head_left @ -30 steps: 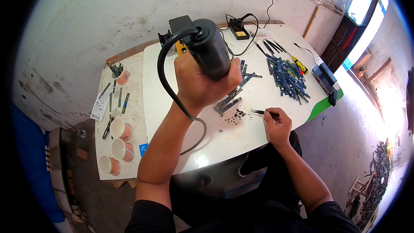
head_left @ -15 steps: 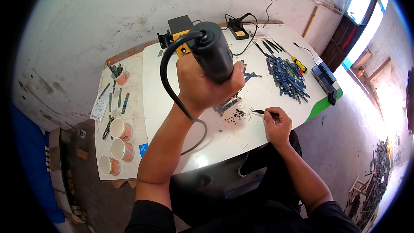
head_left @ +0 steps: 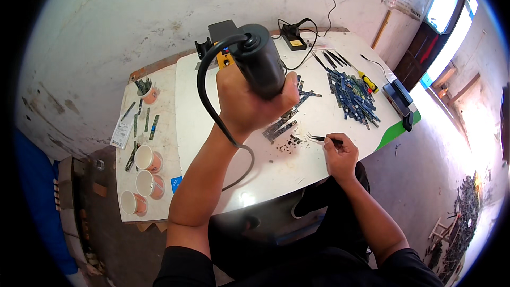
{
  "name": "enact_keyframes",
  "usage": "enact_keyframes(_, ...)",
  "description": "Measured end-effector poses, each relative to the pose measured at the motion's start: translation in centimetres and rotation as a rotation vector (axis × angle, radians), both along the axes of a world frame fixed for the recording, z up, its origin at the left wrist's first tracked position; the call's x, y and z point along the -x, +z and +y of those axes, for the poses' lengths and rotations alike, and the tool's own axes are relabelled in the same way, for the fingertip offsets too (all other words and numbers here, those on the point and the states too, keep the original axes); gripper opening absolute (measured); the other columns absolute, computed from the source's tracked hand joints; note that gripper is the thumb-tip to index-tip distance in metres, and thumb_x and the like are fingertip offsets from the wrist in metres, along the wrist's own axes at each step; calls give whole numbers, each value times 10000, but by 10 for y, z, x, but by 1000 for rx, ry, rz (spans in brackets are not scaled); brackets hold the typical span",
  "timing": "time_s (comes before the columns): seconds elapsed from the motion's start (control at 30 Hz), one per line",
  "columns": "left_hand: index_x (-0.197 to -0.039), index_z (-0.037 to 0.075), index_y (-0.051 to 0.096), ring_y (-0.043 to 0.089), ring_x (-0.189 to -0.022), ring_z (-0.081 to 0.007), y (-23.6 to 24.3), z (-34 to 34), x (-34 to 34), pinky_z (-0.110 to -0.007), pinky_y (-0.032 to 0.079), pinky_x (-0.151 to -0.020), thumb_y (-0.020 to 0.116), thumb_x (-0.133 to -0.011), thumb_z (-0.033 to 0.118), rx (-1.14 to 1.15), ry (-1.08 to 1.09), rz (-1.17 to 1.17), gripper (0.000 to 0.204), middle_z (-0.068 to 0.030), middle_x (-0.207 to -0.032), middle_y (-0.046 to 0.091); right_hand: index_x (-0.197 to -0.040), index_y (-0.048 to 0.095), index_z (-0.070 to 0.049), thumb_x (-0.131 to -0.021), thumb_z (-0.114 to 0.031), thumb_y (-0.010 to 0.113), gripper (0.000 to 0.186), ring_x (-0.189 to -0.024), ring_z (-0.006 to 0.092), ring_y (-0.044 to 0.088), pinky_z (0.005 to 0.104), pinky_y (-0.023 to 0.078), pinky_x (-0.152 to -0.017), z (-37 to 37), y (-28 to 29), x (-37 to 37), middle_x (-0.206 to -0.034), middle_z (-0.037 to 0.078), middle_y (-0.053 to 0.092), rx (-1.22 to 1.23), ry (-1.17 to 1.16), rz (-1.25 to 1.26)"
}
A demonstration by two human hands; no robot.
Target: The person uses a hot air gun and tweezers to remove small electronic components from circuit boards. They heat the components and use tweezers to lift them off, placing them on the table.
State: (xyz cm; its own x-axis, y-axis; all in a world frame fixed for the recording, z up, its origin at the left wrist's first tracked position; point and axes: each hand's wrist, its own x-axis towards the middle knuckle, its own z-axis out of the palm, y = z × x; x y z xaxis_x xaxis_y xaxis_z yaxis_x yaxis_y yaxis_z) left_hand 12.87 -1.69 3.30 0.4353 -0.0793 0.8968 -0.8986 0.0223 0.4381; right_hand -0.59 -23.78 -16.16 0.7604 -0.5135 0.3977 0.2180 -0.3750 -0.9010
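My left hand (head_left: 249, 101) is wrapped round the black handle of a hot air gun (head_left: 260, 64), raised over the middle of the white table. Its thick cable loops down along my forearm; its nozzle is hidden behind my hand. Beneath and just beyond lie narrow circuit board strips (head_left: 281, 127), partly covered by the hand. Small dark chips (head_left: 292, 142) are scattered in front of them. Close to the table's near edge, my right hand (head_left: 341, 155) pinches black curved tweezers (head_left: 323, 138), their tips pointing left toward the chips and apart from them.
A heap of circuit board strips (head_left: 353, 95) lies at the right, near a yellow screwdriver (head_left: 367, 81) and a dark device (head_left: 398, 98). A soldering iron stand (head_left: 294, 37) and a yellow-black station (head_left: 223, 37) stand at the back. Several paper cups (head_left: 149, 158) line the left.
My left hand and the hot air gun have shifted very slightly left, showing a little more of the strips. The right hand with the tweezers has hardly moved.
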Motion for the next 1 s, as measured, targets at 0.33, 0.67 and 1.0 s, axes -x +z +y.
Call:
enact_keyframes(0.33,-844,-1,628,646,-628,-110,-5,7,-2,-272,543,-610,796,-773,55,-125,20,-39,191,-36,-736,664,-1017,700,46,-929,2,719,100,-829,93,659,253,536,-778,0,0,0,-915,69,719,5,10,-7)
enact_keyframes(0.67,-945,-21,590,653,-653,-111,-5,4,3,-273,554,-620,800,-750,49,-108,6,-81,295,-39,-760,653,-1015,699,51,-929,9,713,97,-839,89,654,248,530,-784,1,1,0,-920,69,716,-19,24,-12)
enact_keyframes(1.0,-701,87,634,633,-514,-200,-3,-5,3,-315,507,-530,823,-707,148,4,23,-71,198,-30,-607,627,-1029,698,48,-941,-7,716,106,-815,85,642,240,521,-763,0,-1,0,-902,53,702,-12,15,-12)
